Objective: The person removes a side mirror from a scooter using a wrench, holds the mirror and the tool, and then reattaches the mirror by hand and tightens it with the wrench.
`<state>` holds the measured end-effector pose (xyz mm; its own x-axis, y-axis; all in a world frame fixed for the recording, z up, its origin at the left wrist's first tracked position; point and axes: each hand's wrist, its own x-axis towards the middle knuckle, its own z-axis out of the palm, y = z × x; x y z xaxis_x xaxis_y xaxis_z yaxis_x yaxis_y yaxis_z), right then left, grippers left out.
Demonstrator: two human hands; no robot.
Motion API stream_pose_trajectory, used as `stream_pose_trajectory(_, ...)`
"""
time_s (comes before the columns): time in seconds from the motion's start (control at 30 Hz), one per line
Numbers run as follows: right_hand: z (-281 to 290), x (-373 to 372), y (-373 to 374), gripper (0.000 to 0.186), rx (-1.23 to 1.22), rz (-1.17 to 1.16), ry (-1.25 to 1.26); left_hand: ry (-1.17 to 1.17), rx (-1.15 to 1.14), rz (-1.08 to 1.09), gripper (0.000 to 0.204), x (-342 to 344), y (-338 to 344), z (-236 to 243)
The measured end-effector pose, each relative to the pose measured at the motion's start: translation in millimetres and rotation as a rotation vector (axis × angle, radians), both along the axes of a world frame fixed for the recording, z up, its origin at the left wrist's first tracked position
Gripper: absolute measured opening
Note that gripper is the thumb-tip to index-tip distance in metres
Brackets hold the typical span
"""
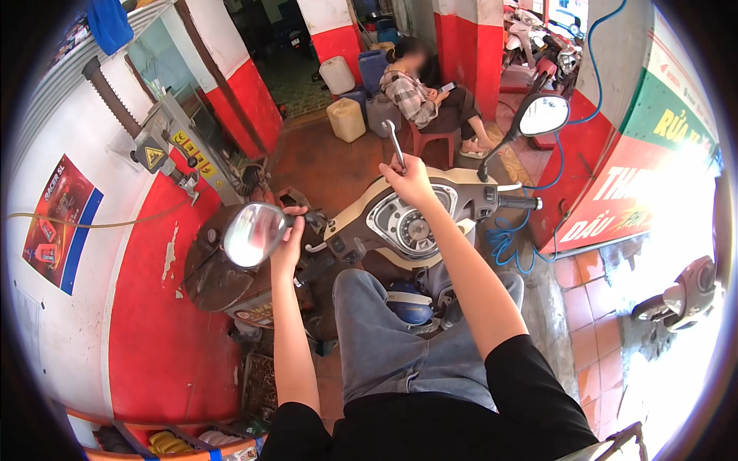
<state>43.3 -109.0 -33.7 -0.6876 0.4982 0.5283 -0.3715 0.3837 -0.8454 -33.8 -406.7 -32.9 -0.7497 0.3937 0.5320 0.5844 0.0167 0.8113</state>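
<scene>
I sit astride a cream scooter (354, 206) whose round instrument panel (415, 228) faces me. My left hand (287, 244) is closed around the edge of the left rear-view mirror (250, 237), beside the left handlebar end. Whether the mirror's stem is fixed to the handlebar cannot be made out. In my right hand (411, 184), raised above the top of the panel, a silver wrench (393, 140) points up and away from me. The right mirror (543, 116) stands on its stem over the right grip (520, 203).
Ahead, a person (423, 88) sits on a red stool (432, 144) near several plastic jerrycans (346, 121). A machine with warning labels (154, 154) stands left. Blue hose (507, 242) coils by the sign panel (615, 192) at right. A blue helmet (410, 305) lies between my legs.
</scene>
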Motion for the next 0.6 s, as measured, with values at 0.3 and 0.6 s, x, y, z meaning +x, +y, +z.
stream_pose_trajectory(0.3, 10, 2, -5, 0.039, 0.034, -0.073, -0.063, -0.078, -0.147, -0.189, 0.022, -64, 77, 29)
stream_pose_trajectory(0.6, 0, -4, 6, 0.039, -0.023, -0.018, -0.056, -0.56, 0.496, -0.25, 0.027, -39, 0, -27)
